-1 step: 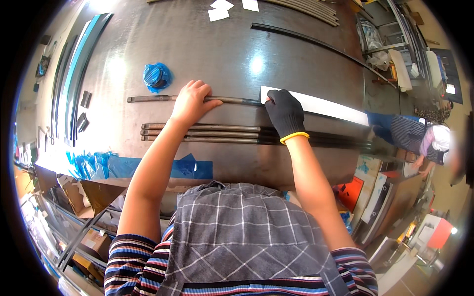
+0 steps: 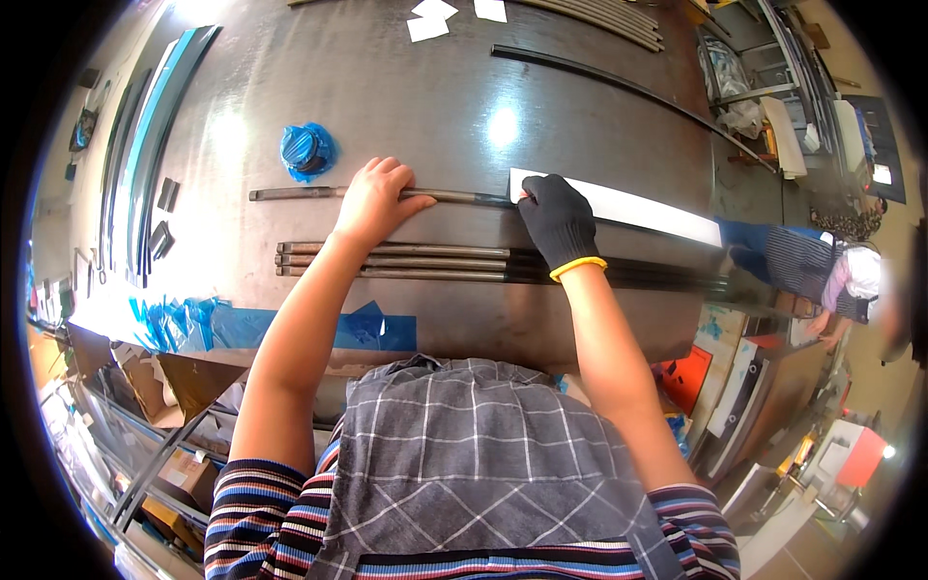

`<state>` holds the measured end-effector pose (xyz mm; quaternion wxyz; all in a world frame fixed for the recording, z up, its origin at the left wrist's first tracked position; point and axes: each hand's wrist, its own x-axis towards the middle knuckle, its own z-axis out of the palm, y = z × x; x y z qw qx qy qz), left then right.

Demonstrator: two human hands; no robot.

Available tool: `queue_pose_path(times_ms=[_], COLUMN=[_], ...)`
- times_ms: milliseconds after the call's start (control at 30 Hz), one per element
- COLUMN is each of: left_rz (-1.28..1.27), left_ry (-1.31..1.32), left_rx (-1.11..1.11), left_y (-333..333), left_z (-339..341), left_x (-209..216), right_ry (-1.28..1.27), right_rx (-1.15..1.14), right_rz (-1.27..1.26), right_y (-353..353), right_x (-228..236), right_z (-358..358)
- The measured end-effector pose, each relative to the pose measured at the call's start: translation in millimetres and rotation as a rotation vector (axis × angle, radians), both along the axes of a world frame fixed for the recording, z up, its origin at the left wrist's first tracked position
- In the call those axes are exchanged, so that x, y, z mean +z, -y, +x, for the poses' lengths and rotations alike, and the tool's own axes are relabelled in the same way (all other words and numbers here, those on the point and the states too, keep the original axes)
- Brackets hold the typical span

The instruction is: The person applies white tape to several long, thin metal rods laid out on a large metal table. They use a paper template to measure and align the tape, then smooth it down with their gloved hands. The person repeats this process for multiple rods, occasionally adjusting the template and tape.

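A long thin metal rod (image 2: 464, 197) lies crosswise on the table in front of me, brownish on its left part and dark toward the right. My left hand (image 2: 377, 198), bare, lies over it with fingers bent across and thumb stretched along it. A long white strip (image 2: 638, 208) runs along the rod's right part. My right hand (image 2: 559, 220), in a black glove with a yellow cuff, is closed at the strip's left end, against the rod. The glove hides just what its fingers pinch. Nearer me, several similar rods (image 2: 435, 262) lie side by side, passing beneath both forearms.
A blue plastic-wrapped round thing (image 2: 307, 152) sits beyond the rod's left end. A dark bar (image 2: 599, 77) and more rods (image 2: 599, 21) lie farther off. Blue film (image 2: 261, 327) covers the near left table edge. At the right, a person (image 2: 822, 266) in a striped apron works.
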<state>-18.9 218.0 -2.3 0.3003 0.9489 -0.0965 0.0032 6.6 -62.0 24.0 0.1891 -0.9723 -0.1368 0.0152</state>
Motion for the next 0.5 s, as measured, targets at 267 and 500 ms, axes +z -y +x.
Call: queue_pose_path(times_ms=[267,500], left_rz=[0.005,-0.011], left_ry=[0.004,0.008], left_rx=[-0.008,-0.012], left_y=[-1,-2], left_z=[0,0], left_x=[-3,-4], right_ry=[-0.146,-0.23], right_rx=[0.092,0.142], right_rz=[-0.241,-0.276], right_y=[-15,-17], right_x=[27,35], right_z=[12,20])
